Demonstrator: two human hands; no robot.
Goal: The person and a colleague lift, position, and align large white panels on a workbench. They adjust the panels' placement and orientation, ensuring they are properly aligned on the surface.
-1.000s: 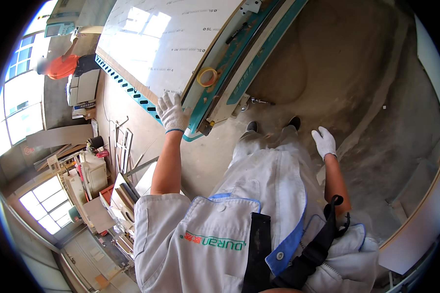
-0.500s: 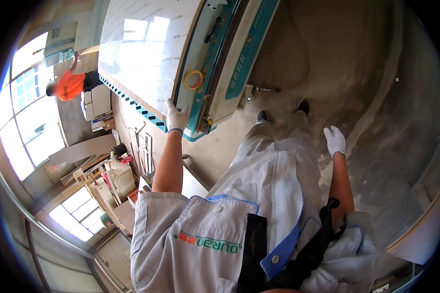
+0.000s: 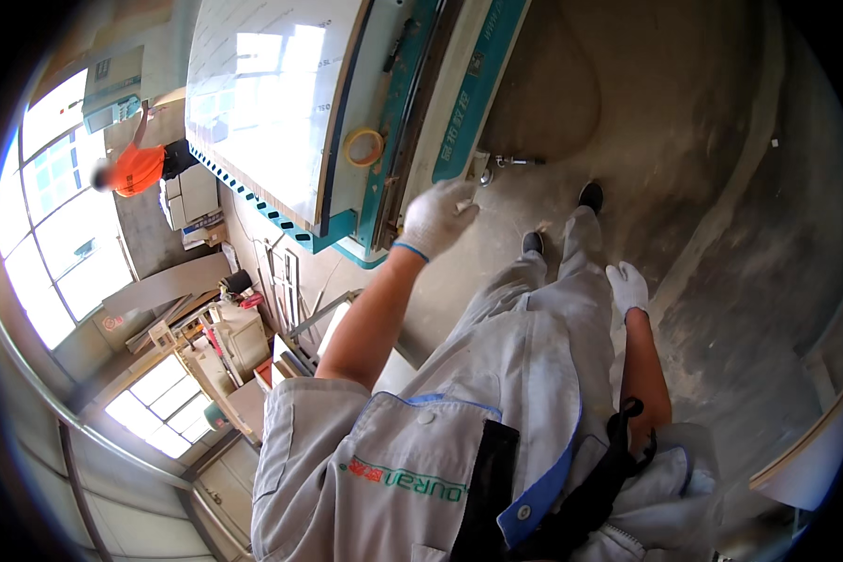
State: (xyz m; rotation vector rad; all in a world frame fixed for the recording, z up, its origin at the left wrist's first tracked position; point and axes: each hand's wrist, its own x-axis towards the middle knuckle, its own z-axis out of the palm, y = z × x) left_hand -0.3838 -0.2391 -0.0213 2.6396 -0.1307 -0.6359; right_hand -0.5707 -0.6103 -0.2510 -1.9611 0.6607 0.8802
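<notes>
My left hand [image 3: 437, 220], in a white knit glove with a blue cuff, hovers over the front corner of a long machine bed. Its fingers are loosely bent and apart, with nothing seen in them. My right hand [image 3: 628, 287], gloved in white too, hangs open beside my right thigh. On the bed lies a glossy white panel [image 3: 258, 112] that mirrors the windows. Along the panel's right side, a roll of yellow tape [image 3: 362, 147] rests on the machine's ledge. A teal and cream side rail [image 3: 468, 103] runs below my left hand's far side.
A person in an orange top [image 3: 139, 170] stands beyond the bed at the left. Boards, tools and a cabinet [image 3: 239, 332] crowd the left wall. A small metal fitting [image 3: 515, 161] juts from the machine's side over the concrete floor [image 3: 721, 140].
My left hand has left the panel's corner and swung right, past the machine's edge. My right hand has drawn in nearer my leg. My feet have shifted in a step.
</notes>
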